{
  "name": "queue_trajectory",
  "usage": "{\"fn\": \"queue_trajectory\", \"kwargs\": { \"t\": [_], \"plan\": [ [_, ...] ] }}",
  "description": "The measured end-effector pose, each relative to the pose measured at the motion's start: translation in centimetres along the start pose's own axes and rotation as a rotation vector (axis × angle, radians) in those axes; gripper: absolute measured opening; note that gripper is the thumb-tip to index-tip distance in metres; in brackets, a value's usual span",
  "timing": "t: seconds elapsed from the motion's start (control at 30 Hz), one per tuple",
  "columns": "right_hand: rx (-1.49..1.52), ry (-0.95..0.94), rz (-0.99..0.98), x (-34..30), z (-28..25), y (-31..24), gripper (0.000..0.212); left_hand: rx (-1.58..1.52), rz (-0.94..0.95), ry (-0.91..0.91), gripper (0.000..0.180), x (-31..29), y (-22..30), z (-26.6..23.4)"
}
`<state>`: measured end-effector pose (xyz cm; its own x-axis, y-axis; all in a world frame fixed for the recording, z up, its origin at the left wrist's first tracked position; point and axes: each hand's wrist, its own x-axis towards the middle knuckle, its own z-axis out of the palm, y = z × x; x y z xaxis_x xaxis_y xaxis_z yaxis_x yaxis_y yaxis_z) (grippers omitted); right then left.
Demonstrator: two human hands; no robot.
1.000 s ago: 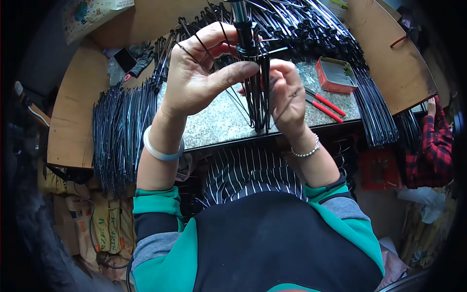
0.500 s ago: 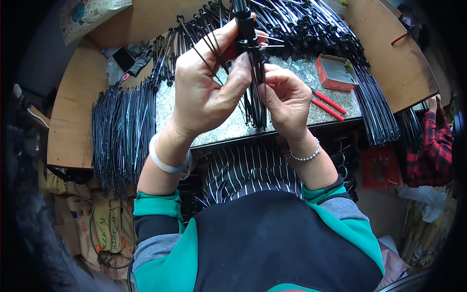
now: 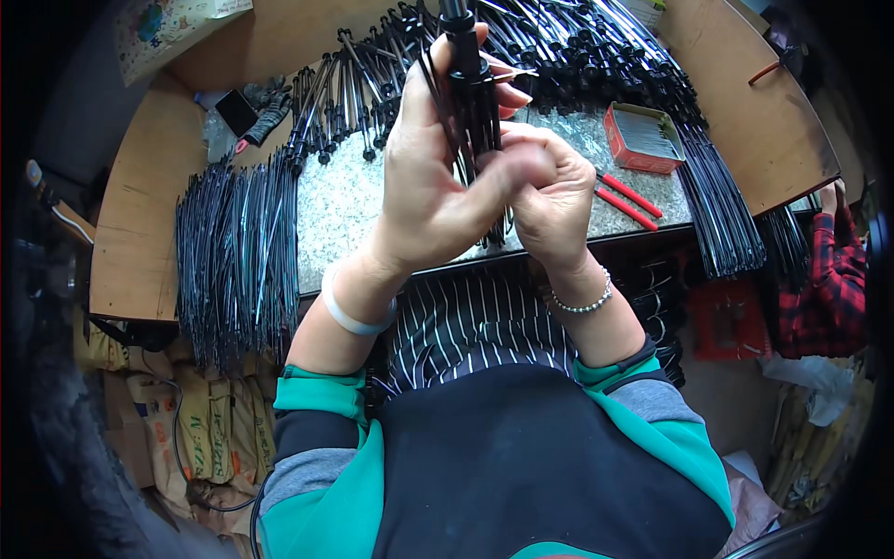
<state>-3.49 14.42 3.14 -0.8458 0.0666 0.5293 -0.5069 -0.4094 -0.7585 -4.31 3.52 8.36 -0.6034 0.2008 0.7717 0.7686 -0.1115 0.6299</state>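
Observation:
A black umbrella frame [image 3: 473, 88] stands nearly upright before me, its folded ribs hanging below the shaft and hub. My left hand [image 3: 419, 200] is wrapped round it from the left, with the fingers behind it. Its thumb, blurred by motion, stretches across the ribs to my right hand [image 3: 557, 205]. The right fingers are curled and pressed together beside the lower ribs; what they pinch is hidden. Red-handled pliers [image 3: 629, 203], their jaws hidden, lie on the speckled work surface [image 3: 335, 210] next to the right hand.
Many similar frames [image 3: 577, 56] are heaped at the back. Bundles of black ribs [image 3: 237, 252] hang over the front edge at left and right. A red box [image 3: 643, 140] of thin pieces stands right. Gloves [image 3: 270, 107] and a phone [image 3: 237, 113] lie back left. Wooden side panels [image 3: 144, 205] enclose the table.
My left hand has moved right, and its thumb has swung over toward the right hand. The loose ribs at its left have drawn in against the frame. The right hand has hardly moved.

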Motion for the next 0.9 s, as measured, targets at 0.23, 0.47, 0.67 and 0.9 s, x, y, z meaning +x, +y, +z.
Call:
{"fn": "queue_trajectory", "kwargs": {
  "t": [0.23, 0.47, 0.67, 0.9],
  "plan": [
    [-0.159, 0.078, -0.177, -0.7, 0.2, 1.0, 0.021, -0.119, 0.040, 0.060, 0.036, 0.0, -1.4, -0.1],
    [-0.173, 0.093, -0.221, -1.1, 0.3, 1.4, 0.017, -0.139, -0.032, 0.063, 0.032, 0.2, -0.9, -0.1],
    [-0.385, -0.018, -0.332, -1.7, -0.3, 1.3, 0.021, -0.145, -0.262, 0.111, 0.024, 0.4, 0.1, -0.2],
    [-0.361, -0.008, -0.194, -2.3, -0.2, 0.8, 0.024, -0.147, -0.223, 0.068, 0.029, -0.2, 0.0, -0.8]
  ]
}}
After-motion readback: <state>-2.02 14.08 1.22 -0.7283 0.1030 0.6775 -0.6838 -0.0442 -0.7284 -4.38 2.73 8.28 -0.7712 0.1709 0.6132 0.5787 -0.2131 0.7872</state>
